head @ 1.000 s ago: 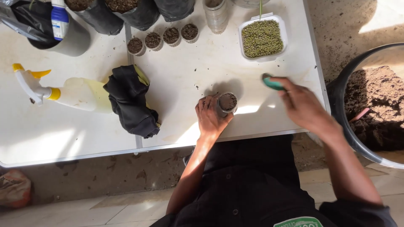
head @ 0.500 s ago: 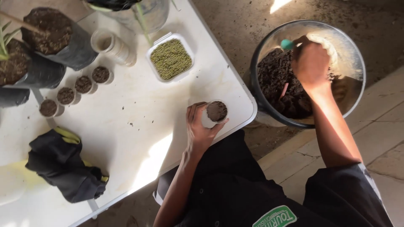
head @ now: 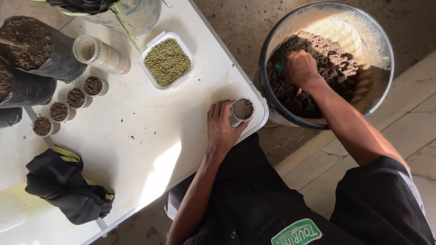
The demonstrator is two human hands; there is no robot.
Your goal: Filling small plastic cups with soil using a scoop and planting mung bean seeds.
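The small cup of soil stands near the right corner of the white table, close to its edge, and my left hand is wrapped around its side, fingers curled against the wall so that the cup is held upright with its dark filling showing at the top. My right hand is off the table, down inside the big round bucket that sits on the floor just beside the table's corner; it is closed in a fist around a small green scoop, of which only a bit of the handle shows, and it is pressed into the heap of brown soil that fills the bucket's left half. Farther up the table from my cup lies a white rectangular tray full of green beans, and beside it a stack of empty clear cups lying on its side. To the left of those, four more small cups already filled with soil stand in a slanting row, next to black grow bags holding earth. Near the table's front left edge lies a crumpled black cloth with yellow trim.
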